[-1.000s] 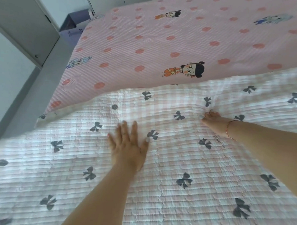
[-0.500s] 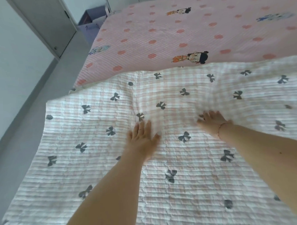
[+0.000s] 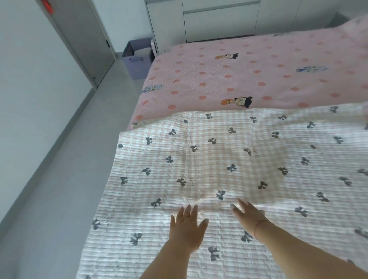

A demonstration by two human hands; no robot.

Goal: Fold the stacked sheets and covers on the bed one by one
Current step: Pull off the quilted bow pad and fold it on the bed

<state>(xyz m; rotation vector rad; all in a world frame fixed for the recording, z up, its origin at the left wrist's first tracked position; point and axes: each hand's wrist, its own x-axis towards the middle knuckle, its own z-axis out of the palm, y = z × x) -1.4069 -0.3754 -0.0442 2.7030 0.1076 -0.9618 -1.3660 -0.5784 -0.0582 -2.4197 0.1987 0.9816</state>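
A white quilted cover with grey bows lies spread across the near part of the bed. Beneath it, a pink sheet with dots and cartoon figures covers the far part of the bed. My left hand lies flat on the white cover with fingers straight and spread. My right hand is just to its right, fingers extended and slightly blurred, low over or on the cover. Neither hand holds any fabric.
A grey floor strip runs along the bed's left side. A door stands at the far left, and a purple box sits on the floor by white cabinets behind the bed.
Both hands have slid back toward me over the white cover. The right hand let go of the bunched fabric and now lies extended. The view has pulled back and up.
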